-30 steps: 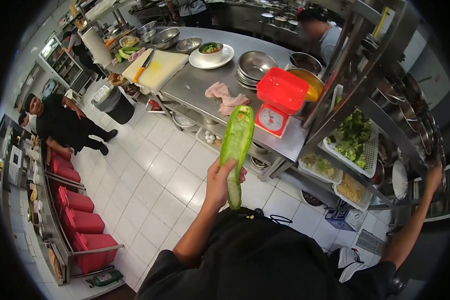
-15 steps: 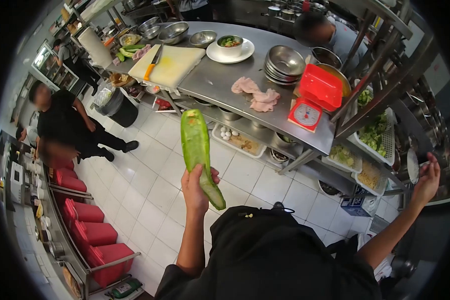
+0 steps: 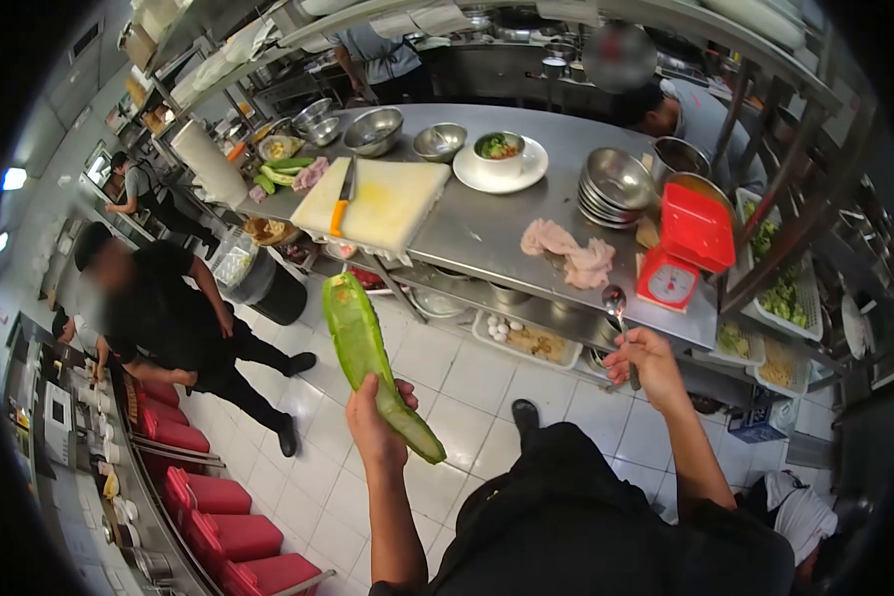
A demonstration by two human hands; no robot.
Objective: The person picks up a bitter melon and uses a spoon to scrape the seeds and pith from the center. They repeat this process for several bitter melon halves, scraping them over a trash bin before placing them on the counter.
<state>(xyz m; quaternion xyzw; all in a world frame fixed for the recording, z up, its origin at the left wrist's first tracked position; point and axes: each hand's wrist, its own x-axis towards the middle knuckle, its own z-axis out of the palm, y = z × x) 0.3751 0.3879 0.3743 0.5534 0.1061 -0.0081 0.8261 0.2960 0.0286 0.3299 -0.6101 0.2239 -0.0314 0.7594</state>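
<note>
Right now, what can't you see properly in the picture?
Head view: the underside of the vegetable, turned away from us.
Head view: part of the spoon, covered by the right hand.
Head view: the reading on the scale, too small to make out.

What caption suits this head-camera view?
Left hand holding a long green cut-open vegetable, right hand a shiny metal spoon, beside a grey metal worktable.

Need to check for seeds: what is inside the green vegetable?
The green vegetable shows a pale, hollow inside with orange-yellow bits near its far end. The left hand covers part lower down, so anything there cannot be seen.
</note>
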